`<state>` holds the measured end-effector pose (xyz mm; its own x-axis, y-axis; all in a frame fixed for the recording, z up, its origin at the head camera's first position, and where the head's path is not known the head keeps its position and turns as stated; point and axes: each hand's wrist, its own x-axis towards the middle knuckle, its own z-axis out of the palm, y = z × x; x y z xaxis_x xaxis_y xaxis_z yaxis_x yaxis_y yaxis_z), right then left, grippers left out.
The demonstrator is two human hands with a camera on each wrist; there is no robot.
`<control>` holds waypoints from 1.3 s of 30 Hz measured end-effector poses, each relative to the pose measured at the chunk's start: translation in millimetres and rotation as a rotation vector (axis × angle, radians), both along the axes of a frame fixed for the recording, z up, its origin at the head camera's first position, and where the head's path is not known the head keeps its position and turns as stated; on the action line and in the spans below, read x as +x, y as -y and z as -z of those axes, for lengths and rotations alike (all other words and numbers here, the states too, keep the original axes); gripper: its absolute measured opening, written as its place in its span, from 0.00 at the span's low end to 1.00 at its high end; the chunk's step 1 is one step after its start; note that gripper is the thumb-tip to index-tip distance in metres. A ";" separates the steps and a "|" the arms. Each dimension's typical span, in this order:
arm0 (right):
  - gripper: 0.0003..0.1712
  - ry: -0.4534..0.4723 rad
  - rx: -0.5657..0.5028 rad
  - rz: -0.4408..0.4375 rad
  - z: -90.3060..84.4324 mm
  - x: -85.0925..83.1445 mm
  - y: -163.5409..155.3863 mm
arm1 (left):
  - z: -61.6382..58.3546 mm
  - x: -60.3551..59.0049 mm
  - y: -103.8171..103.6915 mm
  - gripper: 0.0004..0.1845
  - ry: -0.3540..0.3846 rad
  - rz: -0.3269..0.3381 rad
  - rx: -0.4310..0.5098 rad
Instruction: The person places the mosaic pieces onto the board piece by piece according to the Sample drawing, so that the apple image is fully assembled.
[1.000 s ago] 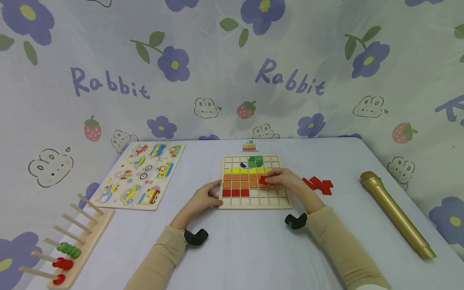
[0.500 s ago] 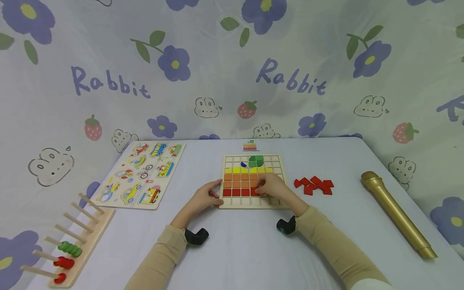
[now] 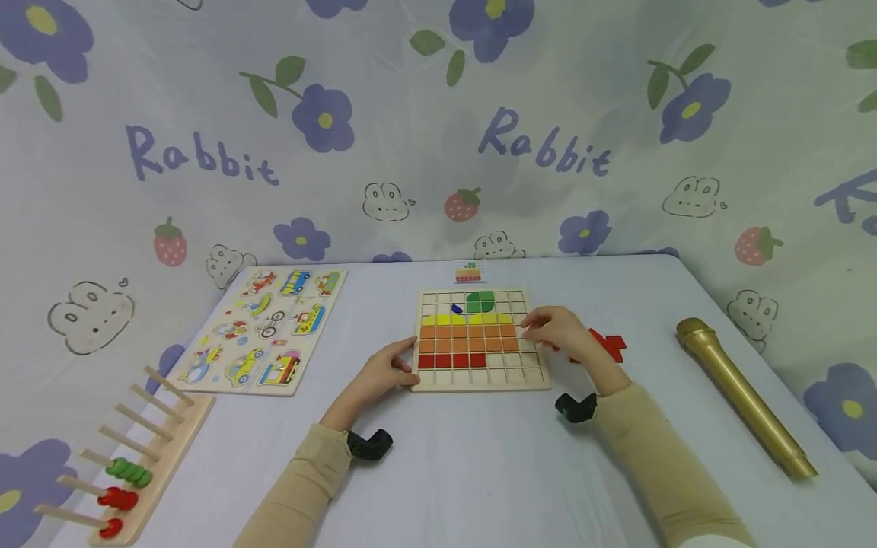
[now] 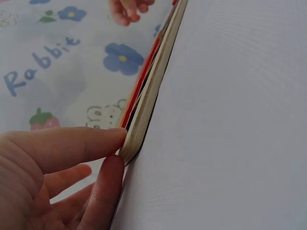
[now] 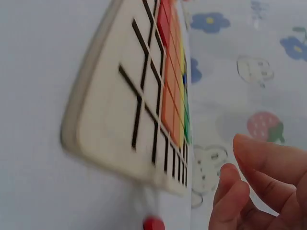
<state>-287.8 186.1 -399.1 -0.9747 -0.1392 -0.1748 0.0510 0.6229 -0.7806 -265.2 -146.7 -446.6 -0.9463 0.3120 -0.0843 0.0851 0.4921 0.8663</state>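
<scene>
A wooden grid board (image 3: 479, 380) lies on the table with rows of yellow, orange and red tiles, plus green and blue pieces near its top. My left hand (image 3: 377, 374) holds the board's left edge near the front corner; in the left wrist view its digits (image 4: 103, 143) meet at that corner. Over the board's right edge is my right hand (image 3: 558, 331), fingers loosely bent and nothing between them in the right wrist view (image 5: 261, 184). Loose red tiles (image 3: 612, 346) lie beyond it, partly covered by that hand.
A small pattern card (image 3: 470, 272) sits behind the board. To the left are a vehicle picture puzzle (image 3: 263, 331) and a peg stand (image 3: 154, 472) with red and green beads. A gold microphone (image 3: 743, 396) lies at the right.
My right hand set a red tile down at the end of the red row, let it go and moved right toward the loose tiles. The left hand stayed at the board's edge.
</scene>
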 end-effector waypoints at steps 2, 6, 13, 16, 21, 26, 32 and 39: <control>0.19 0.020 0.009 0.048 -4.4 1.4 -23.3 | -1.4 0.6 1.9 0.39 -0.010 0.005 0.003; 0.22 0.028 0.082 0.102 -5.0 6.4 -64.8 | -1.2 -2.1 4.1 0.40 0.011 -0.017 -0.005; 0.28 0.066 0.218 0.117 13.2 14.3 -102.0 | -1.6 -4.9 3.2 0.40 0.031 -0.033 -0.027; 0.28 0.054 0.230 0.131 19.1 16.0 -106.7 | -1.3 -4.7 2.0 0.40 0.037 -0.029 -0.017; 0.24 0.009 0.168 0.160 20.1 17.7 -103.3 | 1.9 -5.3 1.3 0.40 0.038 -0.021 -0.004; 0.25 0.053 -0.021 0.186 11.2 14.4 -80.5 | 4.5 -5.5 1.2 0.40 0.034 -0.021 0.003; 0.24 0.167 -0.309 0.111 8.0 9.1 -37.1 | 5.7 -5.6 0.6 0.40 0.030 -0.023 -0.005; 0.17 0.207 -0.322 0.023 21.1 10.9 10.5 | 3.5 -3.4 -1.7 0.40 0.032 -0.024 -0.008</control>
<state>-276.9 175.6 -420.3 -0.9271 -0.1975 -0.3187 0.2388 0.3441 -0.9080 -268.5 -145.1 -450.1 -0.9504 0.2883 -0.1171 0.0453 0.5007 0.8644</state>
